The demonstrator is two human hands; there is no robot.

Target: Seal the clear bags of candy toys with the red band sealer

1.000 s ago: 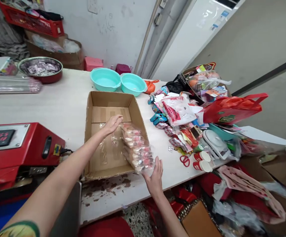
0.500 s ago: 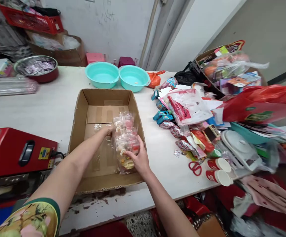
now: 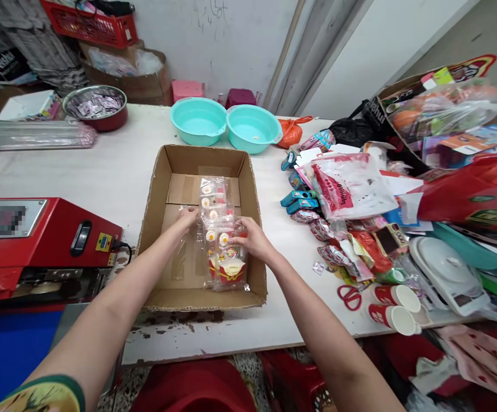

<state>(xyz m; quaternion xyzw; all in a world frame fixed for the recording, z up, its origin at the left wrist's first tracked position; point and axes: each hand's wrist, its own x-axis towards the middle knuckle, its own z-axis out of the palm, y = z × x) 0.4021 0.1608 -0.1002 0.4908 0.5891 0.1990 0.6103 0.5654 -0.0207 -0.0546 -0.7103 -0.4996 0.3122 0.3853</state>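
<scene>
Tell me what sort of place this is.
Probably a small packing workshop: a red sealing-type machine on the worktable, a cardboard box holding clear packets of small goods, and a heap of packaged items beside it.

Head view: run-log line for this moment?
packet stack: flat inside cardboard box | left hand: touching its left edge | right hand: on its right edge

Place: small packing workshop, cluttered back room.
Machine: red sealer at the table edge.
Packing: open carton holding bagged packets.
Stock: heap of packaged goods, red crate by the wall.
Tools: scissors, scale, basins.
</scene>
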